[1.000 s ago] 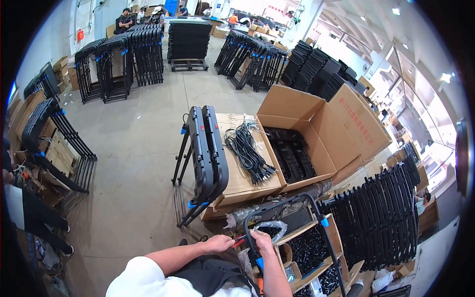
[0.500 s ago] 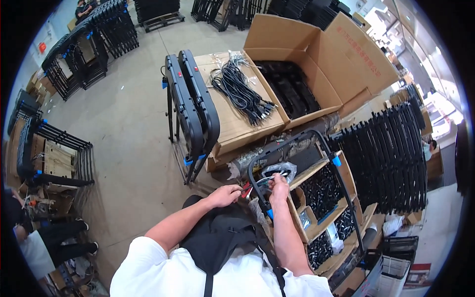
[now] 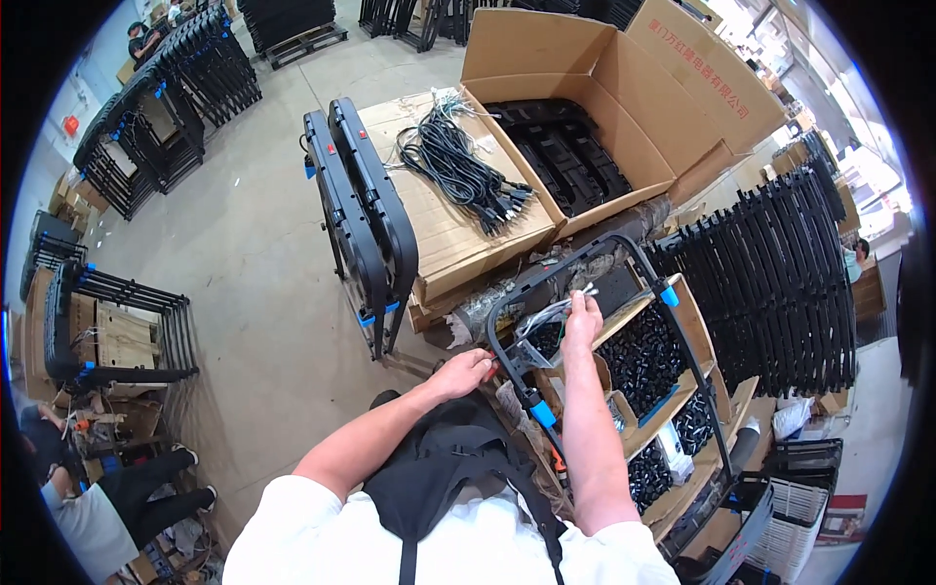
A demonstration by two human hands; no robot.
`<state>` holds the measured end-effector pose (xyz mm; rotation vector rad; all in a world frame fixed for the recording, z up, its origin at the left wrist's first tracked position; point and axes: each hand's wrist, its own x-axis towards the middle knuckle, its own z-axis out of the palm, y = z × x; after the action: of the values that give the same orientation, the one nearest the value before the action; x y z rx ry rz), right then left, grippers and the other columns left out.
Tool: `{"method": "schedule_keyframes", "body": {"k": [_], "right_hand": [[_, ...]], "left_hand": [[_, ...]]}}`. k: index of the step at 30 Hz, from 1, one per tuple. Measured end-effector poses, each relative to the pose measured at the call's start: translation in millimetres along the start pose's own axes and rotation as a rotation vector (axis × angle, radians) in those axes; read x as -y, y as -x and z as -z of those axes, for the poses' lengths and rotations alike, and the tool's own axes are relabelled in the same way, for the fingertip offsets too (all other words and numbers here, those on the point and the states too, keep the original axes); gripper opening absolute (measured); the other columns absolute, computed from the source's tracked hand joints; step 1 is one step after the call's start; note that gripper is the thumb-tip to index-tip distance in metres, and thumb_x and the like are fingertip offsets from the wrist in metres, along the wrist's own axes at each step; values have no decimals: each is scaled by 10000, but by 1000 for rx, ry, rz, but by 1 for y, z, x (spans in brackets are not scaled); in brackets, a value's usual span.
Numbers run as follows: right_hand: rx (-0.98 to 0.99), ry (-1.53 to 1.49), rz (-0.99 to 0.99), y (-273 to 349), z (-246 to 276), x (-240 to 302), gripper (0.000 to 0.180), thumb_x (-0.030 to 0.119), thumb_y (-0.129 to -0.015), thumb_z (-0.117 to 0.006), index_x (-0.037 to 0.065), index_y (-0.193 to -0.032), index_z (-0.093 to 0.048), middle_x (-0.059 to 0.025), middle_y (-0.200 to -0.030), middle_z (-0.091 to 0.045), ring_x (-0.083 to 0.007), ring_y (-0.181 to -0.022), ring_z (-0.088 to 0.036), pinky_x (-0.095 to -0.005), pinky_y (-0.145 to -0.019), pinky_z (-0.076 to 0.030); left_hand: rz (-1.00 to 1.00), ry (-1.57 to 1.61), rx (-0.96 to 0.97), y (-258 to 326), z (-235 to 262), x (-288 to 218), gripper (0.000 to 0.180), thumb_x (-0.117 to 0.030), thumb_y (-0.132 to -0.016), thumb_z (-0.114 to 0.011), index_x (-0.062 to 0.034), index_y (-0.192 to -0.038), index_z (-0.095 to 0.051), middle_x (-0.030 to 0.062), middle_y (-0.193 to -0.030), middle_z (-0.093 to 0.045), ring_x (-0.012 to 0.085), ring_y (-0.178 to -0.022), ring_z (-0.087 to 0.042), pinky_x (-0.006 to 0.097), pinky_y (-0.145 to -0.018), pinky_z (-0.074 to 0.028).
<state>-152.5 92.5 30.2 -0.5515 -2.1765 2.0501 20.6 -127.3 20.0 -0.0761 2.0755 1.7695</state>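
My right hand (image 3: 582, 320) pinches a bundle of pale grey wires (image 3: 549, 314) near its ends, above the parts box. The wires slope down leftward from the fingers, inside a black tubular frame (image 3: 498, 343) with blue joints (image 3: 669, 295). My left hand (image 3: 463, 374), lower and further left, is closed beside the frame's left side. A small red piece (image 3: 492, 368) shows at its fingertips; its kind cannot be made out. Below the wires lies clear plastic wrapping (image 3: 529, 355).
A cardboard parts box (image 3: 651, 426) holds many small black pieces. Beyond it, black cables (image 3: 453, 161) lie on a carton beside an open carton (image 3: 658, 141) of black parts. Two black panels (image 3: 375, 210) stand left of these. Another person (image 3: 107, 517) is at far left.
My right hand has moved up and to the right with the wires, away from the left hand. The left hand stays in nearly the same place. My view has shifted slightly.
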Motion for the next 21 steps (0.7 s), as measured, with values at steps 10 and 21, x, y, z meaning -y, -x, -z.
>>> {"method": "schedule_keyframes", "body": {"k": [10, 21], "right_hand": [[527, 405, -392, 49, 8, 8, 424, 395, -989, -658, -20, -971, -739, -74, -718, -667, -130, -490, -538, -303, -481, -431], [221, 352, 72, 5, -24, -42, 254, 265, -955, -688, 22, -1019, -726, -5, -707, -628, -99, -571, -554, -299, -534, -442]], "left_hand": [[90, 102, -37, 0, -4, -6, 273, -218, -1050, -508, 17, -1061, -646, 50, -860, -690, 131, -740, -645, 308, -715, -542], [129, 78, -89, -6, -9, -27, 272, -219, -1019, -582, 34, -1041, -679, 82, -911, -739, 157, -848, -687, 322, -818, -554]]}}
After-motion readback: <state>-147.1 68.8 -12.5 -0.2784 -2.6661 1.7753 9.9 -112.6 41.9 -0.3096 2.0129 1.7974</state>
